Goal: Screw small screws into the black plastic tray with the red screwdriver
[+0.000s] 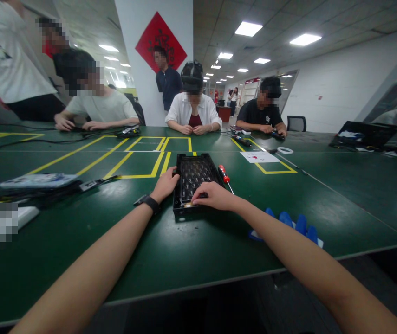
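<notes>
A black open case (pixel 198 172) lies on the green table with rows of small raised parts inside. My left hand (pixel 165 183) grips its left wall, thumb over the rim, fingers curled and partly hidden. Over the near end of the case, my right hand (pixel 212 195) is closed in a pinch, fingertips down inside. Beneath those fingertips shows a small pale, yellowish piece (pixel 187 204); whether they hold it or only touch it, I cannot tell. Just right of the case is a red-handled screwdriver (pixel 224 173), its shaft pointing toward me.
Blue gloves (pixel 299 224) lie beside my right forearm. Cables and a flat pale device (pixel 40 181) are at the left. A paper sheet (pixel 259 157) and a white ring (pixel 285 150) sit farther right. Yellow tape (pixel 132 176) marks the table (pixel 184 260); several people sit across it.
</notes>
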`<state>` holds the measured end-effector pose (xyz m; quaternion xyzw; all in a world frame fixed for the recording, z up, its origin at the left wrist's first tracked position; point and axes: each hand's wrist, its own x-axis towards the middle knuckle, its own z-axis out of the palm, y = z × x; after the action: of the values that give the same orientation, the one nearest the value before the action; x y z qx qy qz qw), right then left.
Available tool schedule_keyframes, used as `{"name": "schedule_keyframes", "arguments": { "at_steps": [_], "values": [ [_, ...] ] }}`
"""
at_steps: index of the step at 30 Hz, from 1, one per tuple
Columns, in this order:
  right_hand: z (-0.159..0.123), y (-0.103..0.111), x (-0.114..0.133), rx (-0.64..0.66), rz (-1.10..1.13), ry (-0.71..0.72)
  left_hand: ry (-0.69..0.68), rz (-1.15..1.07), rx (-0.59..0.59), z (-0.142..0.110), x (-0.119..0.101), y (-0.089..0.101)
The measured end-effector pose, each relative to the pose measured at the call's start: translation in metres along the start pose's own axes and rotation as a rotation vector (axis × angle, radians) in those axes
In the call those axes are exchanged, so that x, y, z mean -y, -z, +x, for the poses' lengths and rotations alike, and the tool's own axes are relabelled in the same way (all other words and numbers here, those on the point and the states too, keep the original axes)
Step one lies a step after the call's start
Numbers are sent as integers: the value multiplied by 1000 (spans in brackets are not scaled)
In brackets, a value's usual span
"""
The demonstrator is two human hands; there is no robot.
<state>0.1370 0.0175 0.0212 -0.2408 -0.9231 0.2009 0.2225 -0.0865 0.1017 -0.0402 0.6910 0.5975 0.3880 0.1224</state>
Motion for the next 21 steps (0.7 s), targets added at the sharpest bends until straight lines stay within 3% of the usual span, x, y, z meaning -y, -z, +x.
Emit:
{"name": "schedule_keyframes", "arguments": {
  "at_steps": [17,21],
  "values": [
    [-1,0,0,4,-4,-10,3,-11,-2,-1,-3,1],
    [-1,-1,-1,-12,-20,-2,1,-22,48,1,2,3]
  ]
}}
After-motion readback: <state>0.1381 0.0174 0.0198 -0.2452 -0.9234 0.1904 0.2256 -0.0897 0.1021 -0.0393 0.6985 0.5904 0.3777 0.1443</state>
